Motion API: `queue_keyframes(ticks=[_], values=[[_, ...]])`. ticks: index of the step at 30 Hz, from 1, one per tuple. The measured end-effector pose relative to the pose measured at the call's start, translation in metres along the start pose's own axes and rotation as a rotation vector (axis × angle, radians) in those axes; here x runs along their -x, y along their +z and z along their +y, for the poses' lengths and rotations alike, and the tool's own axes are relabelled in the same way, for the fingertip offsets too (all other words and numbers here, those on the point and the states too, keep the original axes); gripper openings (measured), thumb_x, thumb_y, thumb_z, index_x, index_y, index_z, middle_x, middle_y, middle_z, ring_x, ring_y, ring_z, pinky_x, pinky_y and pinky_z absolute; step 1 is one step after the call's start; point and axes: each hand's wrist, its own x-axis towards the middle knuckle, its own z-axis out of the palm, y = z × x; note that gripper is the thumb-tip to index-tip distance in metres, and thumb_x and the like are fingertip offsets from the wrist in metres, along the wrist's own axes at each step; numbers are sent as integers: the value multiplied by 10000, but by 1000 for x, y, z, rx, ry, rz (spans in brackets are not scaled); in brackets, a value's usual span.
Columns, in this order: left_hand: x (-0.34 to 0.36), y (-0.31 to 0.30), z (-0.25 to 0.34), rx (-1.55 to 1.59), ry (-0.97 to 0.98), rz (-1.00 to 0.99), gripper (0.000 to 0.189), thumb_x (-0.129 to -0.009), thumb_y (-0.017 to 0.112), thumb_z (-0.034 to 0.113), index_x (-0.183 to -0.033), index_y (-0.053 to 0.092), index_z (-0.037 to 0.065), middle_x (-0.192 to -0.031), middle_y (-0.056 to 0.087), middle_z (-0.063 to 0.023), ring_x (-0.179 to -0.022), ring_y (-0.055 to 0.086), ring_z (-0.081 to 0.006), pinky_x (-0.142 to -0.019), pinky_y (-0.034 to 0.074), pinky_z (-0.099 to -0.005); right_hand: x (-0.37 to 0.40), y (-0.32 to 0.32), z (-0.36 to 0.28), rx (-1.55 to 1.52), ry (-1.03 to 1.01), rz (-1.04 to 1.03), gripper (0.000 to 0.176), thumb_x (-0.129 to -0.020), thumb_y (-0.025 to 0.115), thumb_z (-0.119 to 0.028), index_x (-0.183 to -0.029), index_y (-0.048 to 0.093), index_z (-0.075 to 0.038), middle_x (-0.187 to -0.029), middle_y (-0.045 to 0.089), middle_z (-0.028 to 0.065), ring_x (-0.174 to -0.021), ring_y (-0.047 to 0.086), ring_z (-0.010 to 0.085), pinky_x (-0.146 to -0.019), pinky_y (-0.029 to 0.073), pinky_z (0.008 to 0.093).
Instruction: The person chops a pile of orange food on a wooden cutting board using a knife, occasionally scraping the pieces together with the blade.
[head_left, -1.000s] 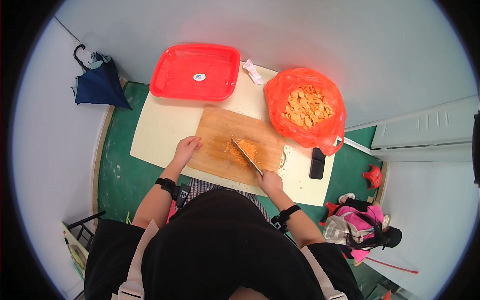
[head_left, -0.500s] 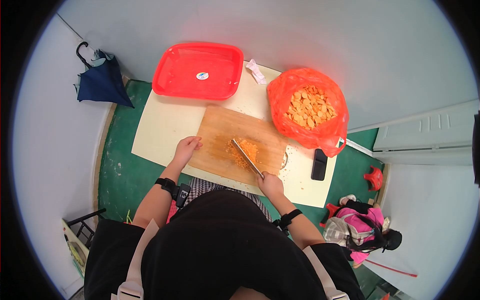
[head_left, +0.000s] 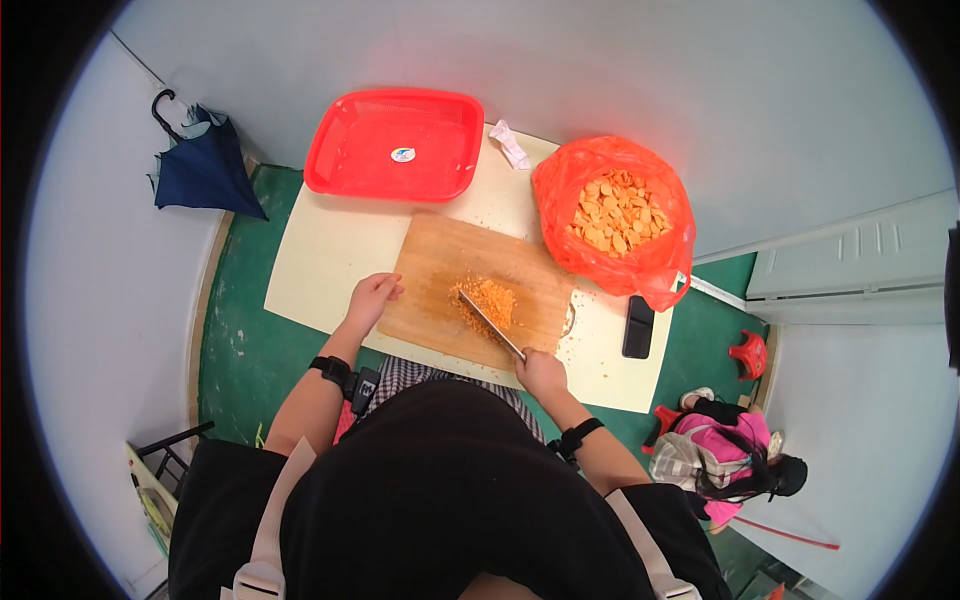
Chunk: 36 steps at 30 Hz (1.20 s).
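My right hand (head_left: 542, 371) grips the handle of a kitchen knife (head_left: 492, 325) at the near right part of a wooden cutting board (head_left: 420, 250). The blade is seen nearly edge-on and slants up to the left, along the near left side of a pile of finely chopped orange bits (head_left: 492, 297). Over the board's left edge, my left hand (head_left: 374, 298) has loosely curved fingers, with a small gap by the thumb and nothing visible in it.
Behind the board stands a red plastic tray (head_left: 440, 180). A red plastic bag (head_left: 560, 190) of orange slices (head_left: 620, 215) sits back right, with a phone (head_left: 638, 327) nearer me. Crumpled white paper (head_left: 510, 146) lies between tray and bag. Another person (head_left: 735, 455) is low at the right.
The knife has shifted a little to the left and toward me, so its tip lies nearer the pile's left edge. My left hand has stayed almost still.
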Motion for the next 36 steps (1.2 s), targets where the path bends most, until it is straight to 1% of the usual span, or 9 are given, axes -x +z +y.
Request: queue_keyframes(ticks=[4,6,13,16,19,26,28,31,36], values=[[-1,0,1,1,-13,11,284,-879,510,202,-1009,593,-37,-833,644,-96,-742,597,-128,-697,476,-236,6,-11,-7,0,-11,-13,343,-863,439,-343,-791,587,-42,-704,619,180,-665,615,332,-615,499,427],[-2,-2,-3,10,26,-10,289,-878,516,212,-1007,595,-34,-834,644,-97,-742,598,-130,-698,477,-238,9,-12,-12,-13,-34,-13,342,-863,441,-343,-794,587,-41,-705,619,181,-666,615,332,-616,499,427],[1,-2,-5,-16,3,5,289,-878,519,218,-1007,597,-29,-833,644,-98,-729,595,-132,-691,476,-235,2,9,-2,23,-69,8,329,-850,465,-342,-778,588,-46,-666,607,188,-637,608,345,-603,495,439],[1,-2,-2,27,-10,9,290,-878,518,220,-1009,598,-27,-833,644,-95,-731,590,-127,-694,473,-232,1,-1,-5,44,-51,-49,338,-860,453,-347,-800,593,-45,-695,618,177,-659,614,330,-625,498,425],[7,-4,1,-11,1,15,293,-879,516,222,-1013,598,-26,-835,644,-96,-730,588,-126,-698,472,-233,3,-5,-9,-20,2,-13,335,-858,456,-344,-788,595,-47,-698,620,175,-658,616,329,-619,498,425],[8,-3,1,-20,-24,9,292,-883,510,217,-1023,594,-26,-838,643,-95,-744,586,-125,-703,469,-232,1,-3,-5,16,-12,-1,339,-847,470,-357,-778,595,-49,-676,612,182,-648,610,341,-615,494,434],[8,-3,2,-20,-33,7,292,-884,508,215,-1024,593,-26,-842,643,-96,-749,585,-124,-705,468,-231,2,-2,-8,-57,22,33,341,-848,469,-361,-786,600,-52,-675,611,182,-648,610,341,-614,496,431],[9,-3,-1,-13,-31,11,292,-886,508,214,-1025,591,-29,-850,643,-99,-748,587,-127,-705,470,-234,1,2,-7,9,7,-21,338,-849,470,-360,-795,604,-54,-683,614,179,-656,612,337,-614,497,430],[7,-6,-6,-18,-3,-6,286,-890,499,204,-1022,590,-33,-850,643,-98,-748,585,-123,-706,468,-237,2,-3,-10,-13,38,-4,336,-850,467,-358,-792,603,-56,-698,617,179,-671,615,332,-623,497,428]])
